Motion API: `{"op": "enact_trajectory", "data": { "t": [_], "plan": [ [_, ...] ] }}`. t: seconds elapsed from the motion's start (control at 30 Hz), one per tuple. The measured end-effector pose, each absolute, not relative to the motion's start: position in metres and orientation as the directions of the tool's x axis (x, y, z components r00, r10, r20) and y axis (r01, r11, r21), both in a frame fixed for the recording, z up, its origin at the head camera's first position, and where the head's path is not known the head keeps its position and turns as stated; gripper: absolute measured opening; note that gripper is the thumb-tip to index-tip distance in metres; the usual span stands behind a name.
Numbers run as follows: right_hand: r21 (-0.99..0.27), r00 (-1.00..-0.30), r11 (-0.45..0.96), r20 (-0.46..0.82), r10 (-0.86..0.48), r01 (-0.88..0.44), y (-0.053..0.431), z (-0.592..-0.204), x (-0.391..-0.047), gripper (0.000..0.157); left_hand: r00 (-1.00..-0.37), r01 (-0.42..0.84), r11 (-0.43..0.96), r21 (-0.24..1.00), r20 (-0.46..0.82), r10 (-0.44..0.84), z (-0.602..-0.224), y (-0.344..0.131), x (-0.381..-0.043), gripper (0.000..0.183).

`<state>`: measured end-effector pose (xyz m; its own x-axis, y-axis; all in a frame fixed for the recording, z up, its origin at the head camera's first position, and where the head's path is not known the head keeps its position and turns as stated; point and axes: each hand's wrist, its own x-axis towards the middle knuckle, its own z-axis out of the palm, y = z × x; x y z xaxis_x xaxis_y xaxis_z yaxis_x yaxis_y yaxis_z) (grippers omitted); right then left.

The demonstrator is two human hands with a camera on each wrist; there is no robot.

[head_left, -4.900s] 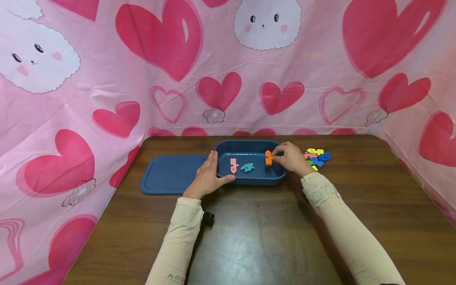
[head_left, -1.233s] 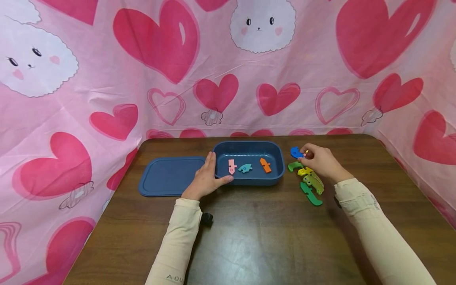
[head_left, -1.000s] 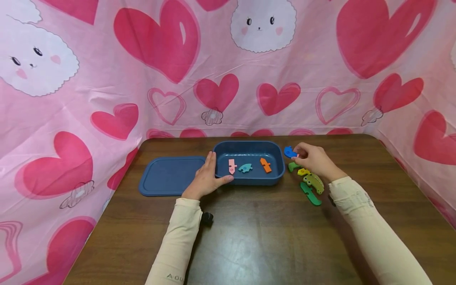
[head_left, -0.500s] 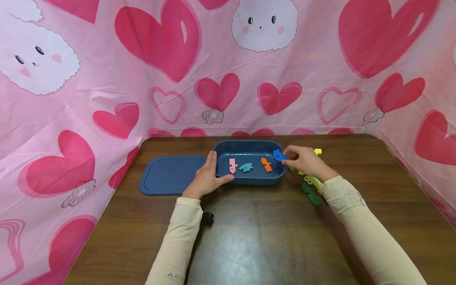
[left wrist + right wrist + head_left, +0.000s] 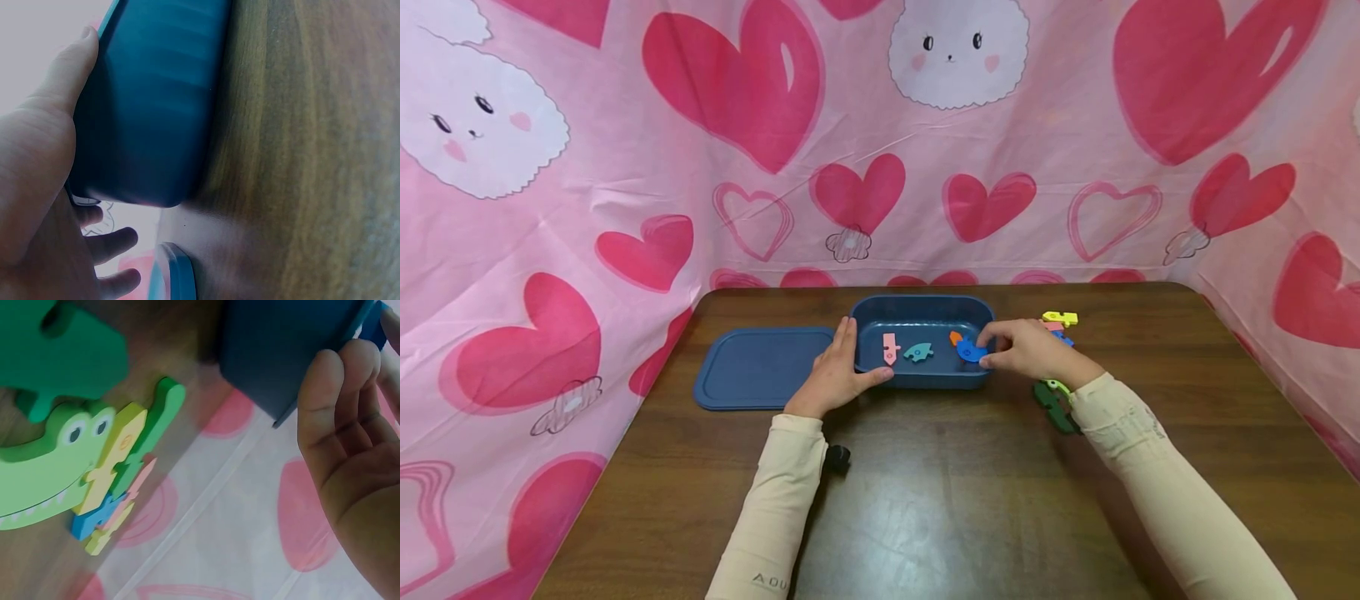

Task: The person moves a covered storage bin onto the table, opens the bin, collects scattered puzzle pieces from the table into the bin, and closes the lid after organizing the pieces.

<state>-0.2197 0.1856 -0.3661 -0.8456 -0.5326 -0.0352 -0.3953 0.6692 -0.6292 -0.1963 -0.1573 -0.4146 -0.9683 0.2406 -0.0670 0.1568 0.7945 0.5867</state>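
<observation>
A dark blue plastic box (image 5: 917, 380) holds a pink puzzle piece (image 5: 890, 348) and a teal puzzle piece (image 5: 918, 352). An orange puzzle piece (image 5: 955, 338) in it is partly covered by a blue puzzle piece (image 5: 968, 350). My right hand (image 5: 1030, 348) pinches that blue piece over the box's right part; in the right wrist view only its edge (image 5: 374, 326) shows at the fingers. My left hand (image 5: 838, 375) rests against the box's left front corner, fingers straight along the side and thumb on the front rim.
Left of the box lies a flat blue lid (image 5: 760, 368). Right of it, partly behind my right hand, are more pieces: a yellow piece (image 5: 1060, 318), a dark green piece (image 5: 1052, 408), a crocodile head (image 5: 59, 465). A heart-printed cloth (image 5: 917, 208) hangs behind the table.
My right hand has carried the blue piece left from the loose pieces into the box. Earlier it held the orange piece, which now lies inside. My left hand has stayed at the corner.
</observation>
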Motion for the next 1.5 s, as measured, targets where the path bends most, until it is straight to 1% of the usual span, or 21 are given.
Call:
{"op": "enact_trajectory", "data": {
  "t": [0.17, 0.47, 0.6, 0.8, 0.9, 1.03, 1.3, 1.4, 1.5],
  "plan": [
    [-0.632, -0.823, 0.659, -0.058, -0.565, -0.408, 0.181, -0.362, -0.217, 0.020, -0.968, 0.163, 0.795, 0.584, -0.063, 0.244, -0.414, -0.157, -0.196, 0.118],
    [-0.624, -0.816, 0.666, -0.077, -0.572, -0.408, 0.177, -0.360, -0.214, 0.019, -0.967, 0.167, 0.800, 0.577, -0.064, 0.248, -0.413, -0.156, -0.196, 0.119],
    [-0.633, -0.808, 0.667, -0.108, -0.580, -0.394, 0.176, -0.358, -0.216, 0.018, -0.966, 0.168, 0.800, 0.575, -0.064, 0.249, -0.413, -0.156, -0.196, 0.118],
    [-0.629, -0.796, 0.673, -0.139, -0.589, -0.388, 0.175, -0.357, -0.216, 0.025, -0.966, 0.168, 0.799, 0.578, -0.064, 0.249, -0.413, -0.156, -0.196, 0.118],
    [-0.633, -0.805, 0.672, -0.125, -0.579, -0.385, 0.178, -0.359, -0.215, 0.025, -0.966, 0.165, 0.799, 0.578, -0.068, 0.248, -0.413, -0.155, -0.195, 0.118],
    [-0.618, -0.834, 0.680, -0.070, -0.548, -0.395, 0.187, -0.363, -0.215, 0.019, -0.966, 0.162, 0.800, 0.578, -0.073, 0.248, -0.412, -0.155, -0.195, 0.117],
    [-0.602, -0.922, 0.730, 0.026, -0.387, -0.323, 0.224, -0.368, -0.218, 0.009, -0.967, 0.164, 0.797, 0.581, -0.065, 0.246, -0.413, -0.156, -0.196, 0.118],
    [-0.569, -0.942, 0.771, 0.021, -0.335, -0.287, 0.243, -0.374, -0.220, 0.010, -0.968, 0.163, 0.797, 0.582, -0.063, 0.243, -0.413, -0.157, -0.195, 0.118],
    [-0.536, -0.951, 0.802, 0.004, -0.310, -0.264, 0.259, -0.382, -0.221, 0.011, -0.968, 0.161, 0.795, 0.585, -0.063, 0.243, -0.414, -0.157, -0.194, 0.118]
  ]
}}
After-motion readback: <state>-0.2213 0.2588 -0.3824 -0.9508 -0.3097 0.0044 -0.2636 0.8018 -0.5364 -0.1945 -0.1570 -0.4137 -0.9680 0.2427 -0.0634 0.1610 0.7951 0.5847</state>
